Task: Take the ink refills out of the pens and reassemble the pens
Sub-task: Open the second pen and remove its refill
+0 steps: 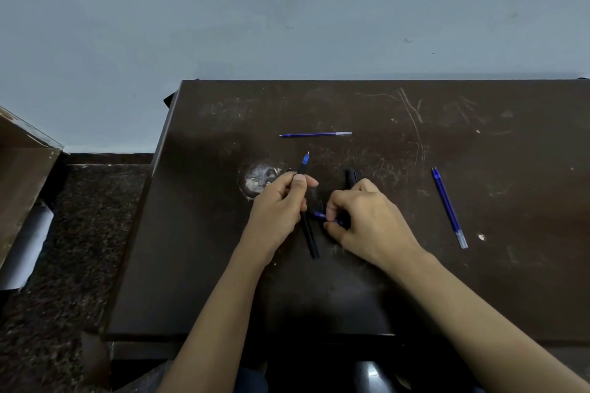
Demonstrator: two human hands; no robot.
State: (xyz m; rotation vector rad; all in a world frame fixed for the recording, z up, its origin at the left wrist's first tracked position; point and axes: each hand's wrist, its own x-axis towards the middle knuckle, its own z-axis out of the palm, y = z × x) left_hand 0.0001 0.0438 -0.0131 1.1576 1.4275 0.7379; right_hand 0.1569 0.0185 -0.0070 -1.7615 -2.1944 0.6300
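At centre, a black pen is gripped by the left hand; a blue pen part, its white print illegible, is pinched by the right hand.

A plain indoor room, its kind unclear — a scratched dark desk stands against a pale grey-blue wall, beside speckled dark floor.

Bare desk nearest the person, refill lying across the far middle, two refills at right
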